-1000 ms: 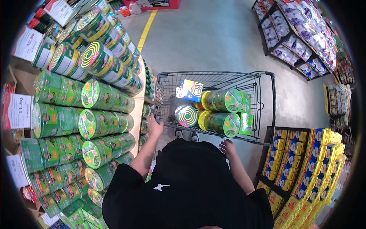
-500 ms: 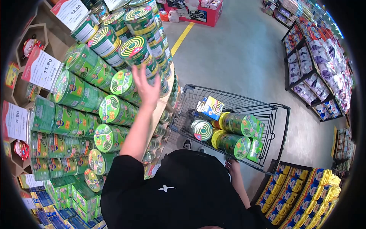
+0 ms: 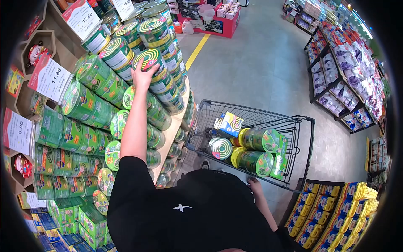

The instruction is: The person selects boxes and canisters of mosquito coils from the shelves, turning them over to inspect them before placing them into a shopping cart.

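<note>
My left hand reaches over the display and grips the top tin of mosquito coils, with thumb and fingers round its upper rim. This green tin, with a yellow spiral on its lid, tops a column of similar tins. Beside my wrist are rows of clear-wrapped green coil packs. Low at my side, my right hand is close to the near edge of the shopping cart; its fingers are too small and partly hidden to read. The cart holds green cylindrical packs, a spiral-topped tin and a blue-yellow box.
Price cards stick out along the shelf's left side. A wooden shelf edge runs between the display and the cart. Yellow-blue packs stand at lower right. A rack of purple-white packages is across the aisle.
My left hand has moved up and slightly left, from open beside the column onto the top tin, and has closed on its rim. The view has shifted slightly. My right hand stays low beside the cart.
</note>
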The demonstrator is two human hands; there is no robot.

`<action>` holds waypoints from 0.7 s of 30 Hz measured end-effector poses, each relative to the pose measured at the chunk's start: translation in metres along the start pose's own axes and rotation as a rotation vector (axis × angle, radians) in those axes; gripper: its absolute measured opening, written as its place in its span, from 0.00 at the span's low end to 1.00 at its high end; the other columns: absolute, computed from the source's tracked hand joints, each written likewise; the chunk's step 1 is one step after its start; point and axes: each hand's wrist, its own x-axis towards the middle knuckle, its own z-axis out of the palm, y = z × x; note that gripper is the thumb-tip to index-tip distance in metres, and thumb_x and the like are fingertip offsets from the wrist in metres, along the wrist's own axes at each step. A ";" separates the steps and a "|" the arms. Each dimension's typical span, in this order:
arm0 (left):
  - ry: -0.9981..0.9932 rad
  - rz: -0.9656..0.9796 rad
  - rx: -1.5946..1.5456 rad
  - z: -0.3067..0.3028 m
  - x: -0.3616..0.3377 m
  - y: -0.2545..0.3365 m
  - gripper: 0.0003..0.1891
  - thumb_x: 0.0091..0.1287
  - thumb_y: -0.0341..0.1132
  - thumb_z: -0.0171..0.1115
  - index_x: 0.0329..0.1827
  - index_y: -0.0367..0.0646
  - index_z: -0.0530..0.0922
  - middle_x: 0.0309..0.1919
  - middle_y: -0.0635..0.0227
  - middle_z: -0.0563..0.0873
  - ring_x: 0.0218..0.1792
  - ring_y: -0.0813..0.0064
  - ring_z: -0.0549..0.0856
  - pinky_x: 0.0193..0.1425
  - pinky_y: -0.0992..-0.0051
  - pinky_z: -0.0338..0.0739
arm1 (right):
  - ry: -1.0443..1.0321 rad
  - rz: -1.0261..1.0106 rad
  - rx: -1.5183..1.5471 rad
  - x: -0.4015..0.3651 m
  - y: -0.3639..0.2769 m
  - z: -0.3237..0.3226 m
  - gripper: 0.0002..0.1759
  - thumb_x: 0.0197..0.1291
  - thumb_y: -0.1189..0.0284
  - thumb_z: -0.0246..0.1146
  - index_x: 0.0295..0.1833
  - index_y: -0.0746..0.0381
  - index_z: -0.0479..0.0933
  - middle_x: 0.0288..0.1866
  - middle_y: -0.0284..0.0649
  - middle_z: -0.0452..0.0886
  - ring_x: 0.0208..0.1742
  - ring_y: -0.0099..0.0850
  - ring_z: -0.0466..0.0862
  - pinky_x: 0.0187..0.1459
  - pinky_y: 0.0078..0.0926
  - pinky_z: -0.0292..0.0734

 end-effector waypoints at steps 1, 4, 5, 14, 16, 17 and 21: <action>0.023 -0.002 0.013 0.001 -0.001 -0.001 0.50 0.43 0.61 0.82 0.70 0.47 0.77 0.69 0.37 0.71 0.73 0.45 0.68 0.78 0.58 0.63 | -0.006 -0.024 -0.104 -0.004 -0.004 0.000 0.31 0.63 0.65 0.66 0.67 0.71 0.73 0.49 0.47 0.84 0.42 0.35 0.85 0.47 0.35 0.82; 0.087 0.028 0.022 0.003 -0.004 -0.004 0.48 0.44 0.60 0.83 0.68 0.45 0.79 0.68 0.39 0.73 0.71 0.46 0.71 0.77 0.58 0.64 | -0.027 -0.094 -0.278 -0.015 -0.015 0.001 0.32 0.62 0.62 0.67 0.67 0.70 0.74 0.47 0.49 0.86 0.44 0.36 0.86 0.50 0.35 0.81; 0.107 0.044 0.021 0.003 -0.006 -0.007 0.47 0.44 0.60 0.83 0.68 0.45 0.80 0.68 0.39 0.74 0.71 0.46 0.71 0.77 0.58 0.65 | -0.035 -0.116 -0.313 -0.017 -0.018 0.002 0.32 0.62 0.61 0.68 0.67 0.70 0.75 0.47 0.49 0.86 0.45 0.37 0.87 0.51 0.35 0.81; 0.003 0.263 -0.296 -0.031 -0.075 0.041 0.39 0.50 0.40 0.84 0.66 0.38 0.79 0.66 0.53 0.75 0.65 0.55 0.77 0.72 0.63 0.70 | -0.172 -0.344 -0.429 -0.050 -0.087 0.023 0.35 0.62 0.55 0.68 0.67 0.69 0.75 0.59 0.54 0.84 0.60 0.45 0.84 0.63 0.38 0.76; -0.122 0.328 -0.424 -0.042 -0.103 0.062 0.39 0.49 0.35 0.84 0.67 0.41 0.79 0.66 0.54 0.75 0.65 0.59 0.78 0.71 0.66 0.71 | -0.240 -0.431 -0.426 -0.071 -0.139 0.034 0.36 0.65 0.54 0.67 0.70 0.68 0.72 0.66 0.55 0.79 0.69 0.46 0.78 0.69 0.37 0.71; -0.172 0.364 -0.453 -0.045 -0.117 0.068 0.39 0.48 0.33 0.84 0.68 0.42 0.78 0.67 0.54 0.75 0.65 0.60 0.78 0.71 0.66 0.71 | -0.278 -0.474 -0.415 -0.074 -0.159 0.041 0.37 0.68 0.58 0.67 0.74 0.69 0.67 0.67 0.55 0.78 0.67 0.40 0.79 0.68 0.33 0.72; -0.397 0.387 -0.459 -0.050 -0.180 0.086 0.44 0.43 0.34 0.86 0.70 0.49 0.78 0.72 0.48 0.68 0.69 0.56 0.76 0.73 0.61 0.70 | -0.447 -0.535 -0.072 -0.107 -0.244 0.073 0.36 0.71 0.62 0.65 0.78 0.66 0.61 0.73 0.48 0.72 0.73 0.35 0.72 0.69 0.31 0.70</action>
